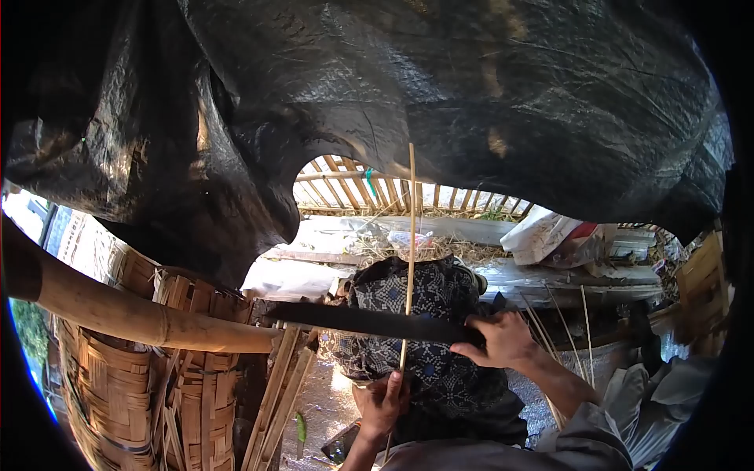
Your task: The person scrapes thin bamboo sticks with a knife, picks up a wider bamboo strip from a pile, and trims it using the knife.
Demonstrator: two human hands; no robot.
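Note:
My right hand grips the handle end of a long dark-bladed machete, its blade lying level and pointing left. A thin pale bamboo strip stands nearly upright and crosses the blade near its middle; whether they touch I cannot tell. Lower down, my left hand is closed around the strip, thumb pointing up along it. Beneath both hands, a dark patterned cloth covers my lap. The machete's handle is mostly hidden in my right hand.
Woven bamboo baskets stand at the left, below a thick bamboo pole. Split bamboo pieces lean beside them. Black plastic sheeting hangs overhead. Ahead is a slatted bamboo fence. Several thin strips rise at the right.

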